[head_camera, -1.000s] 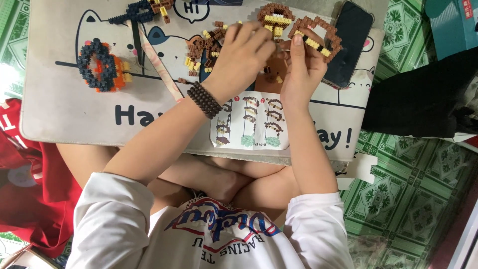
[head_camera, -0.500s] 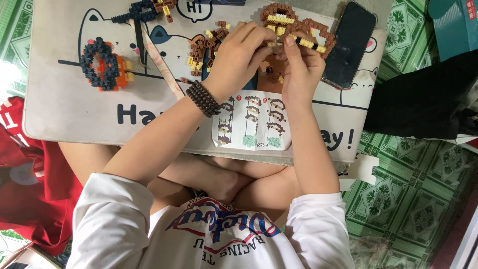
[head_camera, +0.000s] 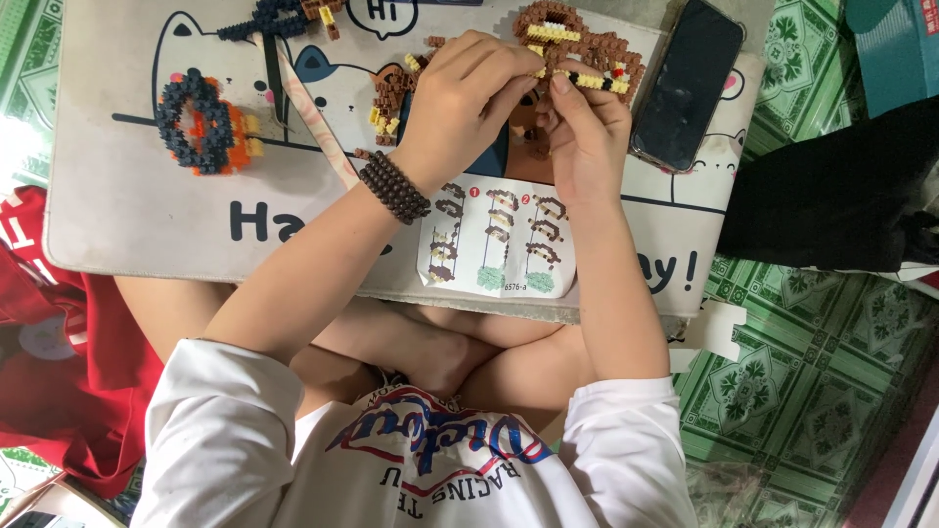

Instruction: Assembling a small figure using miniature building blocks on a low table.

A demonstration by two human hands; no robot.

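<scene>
My left hand (head_camera: 468, 103), with a dark bead bracelet on its wrist, and my right hand (head_camera: 590, 137) meet fingertip to fingertip over a white lap desk (head_camera: 127, 215). Together they pinch a small strip of yellow, black and brown bricks (head_camera: 591, 80). It is held against the near edge of a brown and yellow brick model (head_camera: 577, 34). Loose brown and yellow bricks (head_camera: 389, 90) lie just left of my left hand. A printed instruction sheet (head_camera: 499, 244) lies between my forearms.
A dark-blue and orange brick ring (head_camera: 201, 122) sits at the desk's left, a dark-blue brick build (head_camera: 266, 16) at its far edge, a pale stick (head_camera: 315, 122) between. A black phone (head_camera: 687, 83) lies right. Black cloth (head_camera: 831, 186), red cloth (head_camera: 59, 342), green tiled floor (head_camera: 782, 381).
My left hand's fingers have shifted right, off the loose brown pile, to meet my right hand at the small strip. The right hand has barely moved.
</scene>
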